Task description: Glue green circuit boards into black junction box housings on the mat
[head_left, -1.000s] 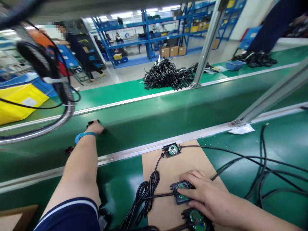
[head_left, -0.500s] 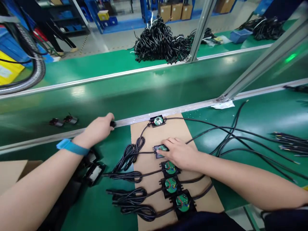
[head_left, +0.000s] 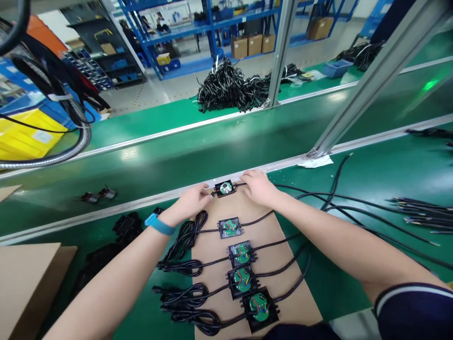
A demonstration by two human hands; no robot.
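At the far end of the cardboard sheet (head_left: 226, 207) lies a small black housing (head_left: 225, 188) with a round circuit board in it. My left hand (head_left: 193, 202) is at the housing's left end, fingers curled round the cable there; its fingertips are partly hidden. On the other side my right hand (head_left: 259, 188) pinches the black cable (head_left: 241, 184) coming out of the right end. Nearer to me a second housing (head_left: 230, 227) and several more, such as the nearest one (head_left: 260, 307), lie in a column, their green boards and coloured wires exposed.
Coiled black cables (head_left: 191, 302) lie left of the housings. Loose cables (head_left: 354, 208) stretch right across the green table. A metal rail (head_left: 141, 198) runs behind the cardboard, with an upright post (head_left: 329, 127) at right. An open carton (head_left: 28, 278) stands at left.
My left hand has moved right to the far housing; the small black piece seen in it is no longer visible. My right hand has left the second housing and moved to the far one's cable.
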